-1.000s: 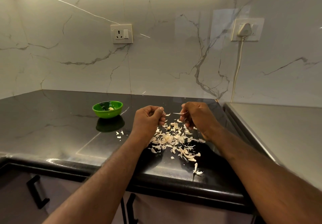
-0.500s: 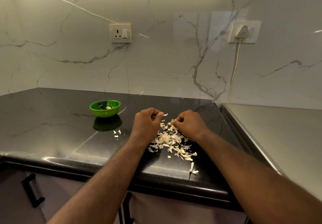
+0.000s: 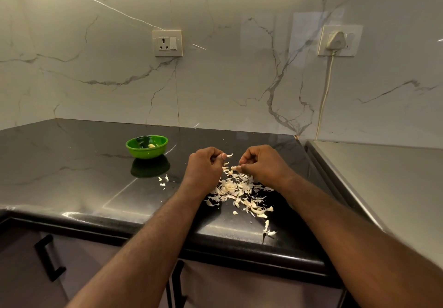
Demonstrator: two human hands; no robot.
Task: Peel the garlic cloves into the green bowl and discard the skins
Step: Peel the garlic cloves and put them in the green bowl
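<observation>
Presently, over one heap of skins [image 3: 239,190] on the surface [image 3: 72,164], my left grip [image 3: 206,166] pinches one skin flake [image 3: 229,155], my right grip [image 3: 263,164] one garlic clove [image 3: 233,168]; one green bowl [image 3: 146,153] sits far left.

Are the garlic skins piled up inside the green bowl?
No, the garlic skins lie heaped on the black countertop, apart from the green bowl.
</observation>
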